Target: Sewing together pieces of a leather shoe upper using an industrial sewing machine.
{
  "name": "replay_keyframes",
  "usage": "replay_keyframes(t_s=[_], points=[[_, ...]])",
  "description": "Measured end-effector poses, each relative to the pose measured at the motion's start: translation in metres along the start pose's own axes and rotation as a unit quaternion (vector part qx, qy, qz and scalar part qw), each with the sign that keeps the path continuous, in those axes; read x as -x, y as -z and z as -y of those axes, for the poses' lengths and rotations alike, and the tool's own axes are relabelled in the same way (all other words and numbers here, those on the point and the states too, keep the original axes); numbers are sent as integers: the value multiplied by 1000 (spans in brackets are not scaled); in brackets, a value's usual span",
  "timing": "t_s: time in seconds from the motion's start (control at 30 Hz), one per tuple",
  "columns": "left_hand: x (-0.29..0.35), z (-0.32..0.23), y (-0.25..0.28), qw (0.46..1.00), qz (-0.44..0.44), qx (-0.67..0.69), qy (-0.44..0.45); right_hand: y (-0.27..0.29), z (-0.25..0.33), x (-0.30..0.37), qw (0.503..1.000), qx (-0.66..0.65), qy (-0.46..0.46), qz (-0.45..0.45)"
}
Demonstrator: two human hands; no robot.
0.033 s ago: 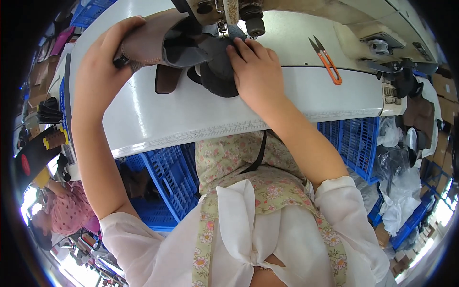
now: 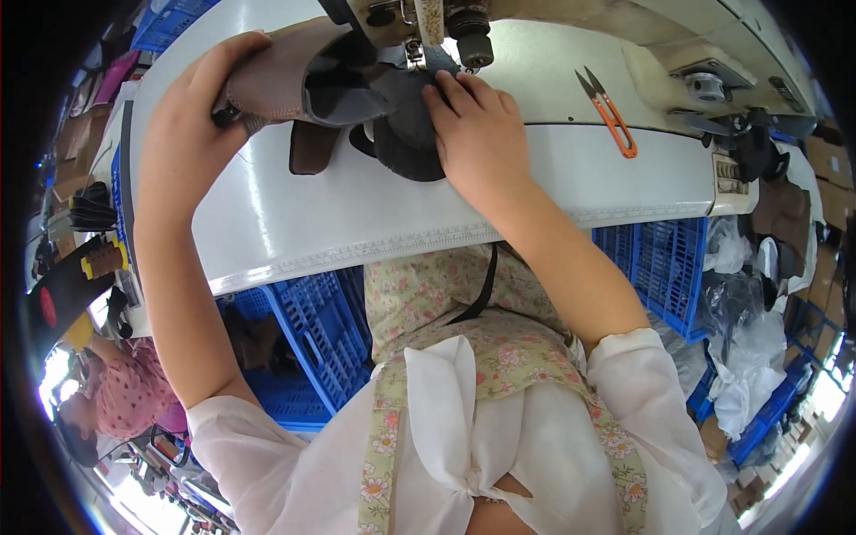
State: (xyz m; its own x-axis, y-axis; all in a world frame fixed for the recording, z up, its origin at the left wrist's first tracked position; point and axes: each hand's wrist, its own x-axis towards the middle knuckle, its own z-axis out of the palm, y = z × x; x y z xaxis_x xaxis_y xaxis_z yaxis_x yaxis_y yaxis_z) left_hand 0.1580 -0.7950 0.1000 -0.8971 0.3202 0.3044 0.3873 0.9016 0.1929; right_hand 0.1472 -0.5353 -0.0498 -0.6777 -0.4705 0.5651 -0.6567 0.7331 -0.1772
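Note:
A brown and black leather shoe upper lies under the presser foot of a sewing machine. My left hand is wrapped round its brown left end, the thumb below and the fingers over the far side. The dark part on the right sits by the needle area, where my right hand presses its bent fingers on the edge; the thumb is hidden. A brown flap hangs toward me on the white table.
Orange-handled thread snips lie right of my right hand. A printed ruler scale runs along the table's near edge. Blue crates stand below, with clear plastic bags at right. Another person in pink sits far left.

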Motion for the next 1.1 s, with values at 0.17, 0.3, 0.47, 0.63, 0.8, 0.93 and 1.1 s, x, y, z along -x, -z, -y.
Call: replay_keyframes(t_s=[0.17, 0.3, 0.47, 0.63, 0.8, 0.93, 1.1], points=[[-1, 0, -3, 1000, -3, 3, -8, 0, -1, 1, 1000, 4, -1, -1], [1, 1, 4, 1000, -3, -6, -13, 3, 3, -2, 1000, -3, -3, -5], [-2, -11, 6, 995, -84, -4, -51, -1, 2, -2, 1000, -12, -3, -11], [24, -54, 0, 967, -146, -119, -170, 4, -7, 2, 1000, -1, -12, -11], [37, -140, -35, 947, 10, -103, -305, 10, -13, 12, 990, -132, -40, 11], [33, -142, -83, 934, 95, -251, -236, 65, -66, 26, 990, -14, -125, -64], [23, -136, -116, 899, 139, -375, -180, 94, -126, 49, 963, 50, -261, 30]])
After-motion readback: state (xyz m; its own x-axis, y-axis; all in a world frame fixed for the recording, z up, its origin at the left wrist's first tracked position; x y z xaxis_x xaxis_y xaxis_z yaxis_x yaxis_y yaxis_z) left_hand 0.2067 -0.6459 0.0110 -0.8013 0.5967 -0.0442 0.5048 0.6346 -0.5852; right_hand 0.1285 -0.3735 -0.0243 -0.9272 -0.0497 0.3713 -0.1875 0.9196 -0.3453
